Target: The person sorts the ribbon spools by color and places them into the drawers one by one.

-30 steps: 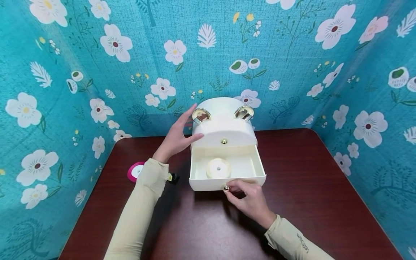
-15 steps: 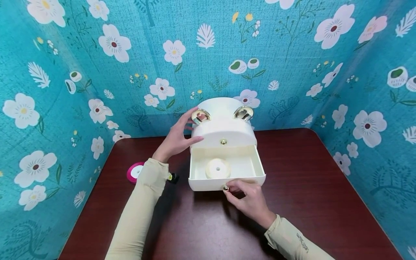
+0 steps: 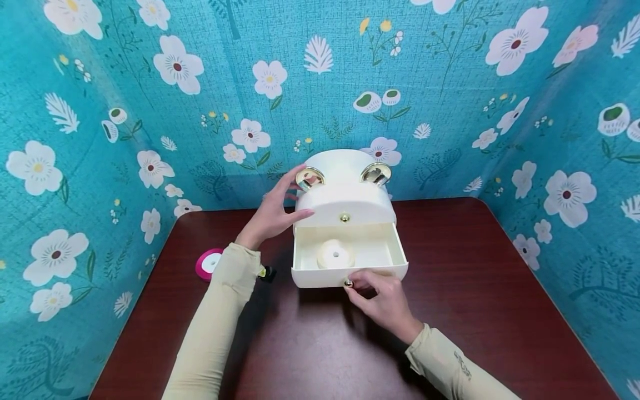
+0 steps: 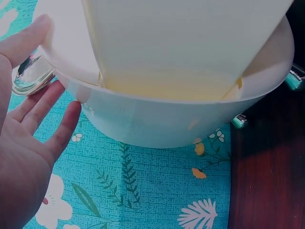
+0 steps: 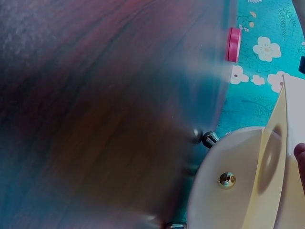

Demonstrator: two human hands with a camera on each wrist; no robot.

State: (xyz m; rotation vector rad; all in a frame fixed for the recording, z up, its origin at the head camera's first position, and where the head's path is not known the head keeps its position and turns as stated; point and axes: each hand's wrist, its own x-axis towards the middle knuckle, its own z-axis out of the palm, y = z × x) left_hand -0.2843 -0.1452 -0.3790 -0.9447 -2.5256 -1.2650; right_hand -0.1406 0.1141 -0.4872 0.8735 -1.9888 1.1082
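Observation:
A white rounded drawer box [image 3: 345,194] with shiny gold knobs stands at the back of the table. Its lower drawer [image 3: 372,253] is pulled out and holds a cream ribbon roll [image 3: 335,254] lying flat near the front wall. My right hand [image 3: 385,303] pinches the small gold knob [image 3: 348,283] on the drawer front between thumb and fingertips. My left hand [image 3: 270,216] lies against the box's left side, thumb towards the front and fingers spread by the gold disc [image 3: 310,178]; the left wrist view shows those fingers nearly straight.
A pink-rimmed ribbon spool [image 3: 207,264] lies on the dark red table [image 3: 465,266] left of my forearm. A small black item [image 3: 267,274] shows beside my left cuff. Blue floral cloth [image 3: 210,144] encloses the table's back and sides.
The drawer has slid slightly inward, my right hand on its knob moving with it. My left hand stays at the box's side.

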